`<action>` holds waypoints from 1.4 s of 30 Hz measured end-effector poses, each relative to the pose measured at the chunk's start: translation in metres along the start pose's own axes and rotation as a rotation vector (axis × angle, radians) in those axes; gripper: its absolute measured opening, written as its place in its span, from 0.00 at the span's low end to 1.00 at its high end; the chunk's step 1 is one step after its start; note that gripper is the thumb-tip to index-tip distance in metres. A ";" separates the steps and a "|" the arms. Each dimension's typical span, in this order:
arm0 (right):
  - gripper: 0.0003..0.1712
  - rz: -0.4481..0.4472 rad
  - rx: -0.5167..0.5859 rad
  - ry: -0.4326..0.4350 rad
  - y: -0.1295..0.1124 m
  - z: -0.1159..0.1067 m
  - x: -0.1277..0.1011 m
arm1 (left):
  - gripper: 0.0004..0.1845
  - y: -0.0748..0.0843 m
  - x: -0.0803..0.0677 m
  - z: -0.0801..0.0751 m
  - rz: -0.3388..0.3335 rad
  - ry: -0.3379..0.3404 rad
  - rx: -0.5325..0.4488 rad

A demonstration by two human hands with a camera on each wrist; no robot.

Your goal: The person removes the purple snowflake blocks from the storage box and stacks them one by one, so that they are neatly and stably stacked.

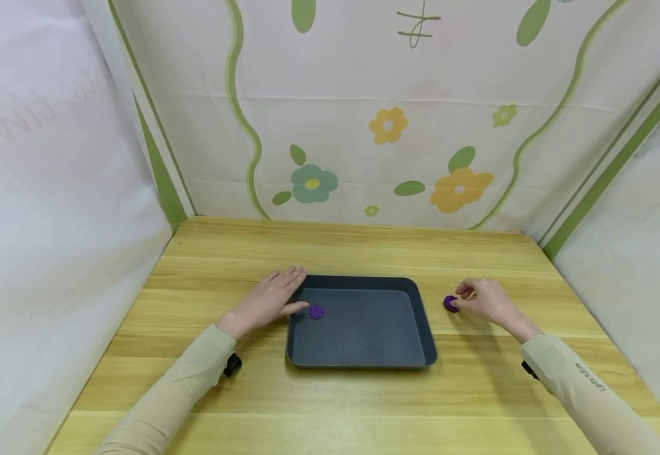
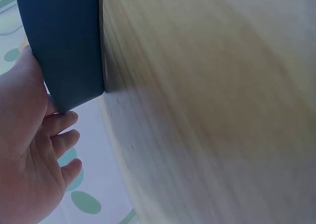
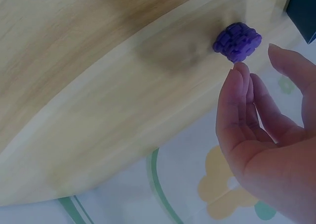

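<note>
A dark grey rectangular tray lies on the wooden table. My left hand rests at its far left corner, the thumb over the rim and the other fingers extended along the outside; the left wrist view shows the hand against the tray's outer wall. Inside the tray, close to the left thumb, is a purple disc with a notched edge. Right of the tray, a small stack of similar purple notched discs stands on the table. My right hand is beside this stack, with thumb and fingertips apart.
The table has pale wood grain. A white cloth backdrop with printed flowers rises behind its far edge, and white fabric walls stand at left and right. A corner of the tray shows at the right wrist view's upper right.
</note>
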State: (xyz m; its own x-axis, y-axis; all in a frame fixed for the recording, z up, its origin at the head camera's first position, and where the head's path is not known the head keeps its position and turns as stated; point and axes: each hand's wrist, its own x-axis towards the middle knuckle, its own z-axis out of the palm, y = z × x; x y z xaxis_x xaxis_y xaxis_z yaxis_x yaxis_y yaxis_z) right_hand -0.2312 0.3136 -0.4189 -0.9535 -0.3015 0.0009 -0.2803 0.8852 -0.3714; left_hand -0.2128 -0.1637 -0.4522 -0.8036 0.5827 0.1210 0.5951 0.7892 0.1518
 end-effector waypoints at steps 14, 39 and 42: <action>0.12 -0.057 -0.005 -0.019 -0.025 -0.002 0.006 | 0.41 0.000 -0.001 0.000 0.001 -0.001 -0.001; 0.13 -0.189 0.006 -0.040 -0.070 0.010 0.031 | 0.41 0.000 0.001 -0.002 -0.005 -0.021 -0.005; 0.13 -0.205 0.002 -0.052 -0.078 0.014 0.036 | 0.41 0.000 0.001 -0.002 -0.001 -0.017 0.000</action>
State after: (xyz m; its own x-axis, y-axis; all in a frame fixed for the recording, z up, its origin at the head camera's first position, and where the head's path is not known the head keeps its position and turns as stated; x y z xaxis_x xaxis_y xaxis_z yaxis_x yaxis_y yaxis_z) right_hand -0.2425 0.2292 -0.4026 -0.8694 -0.4932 0.0288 -0.4677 0.8028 -0.3698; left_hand -0.2133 -0.1638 -0.4503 -0.8044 0.5849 0.1041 0.5941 0.7900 0.1516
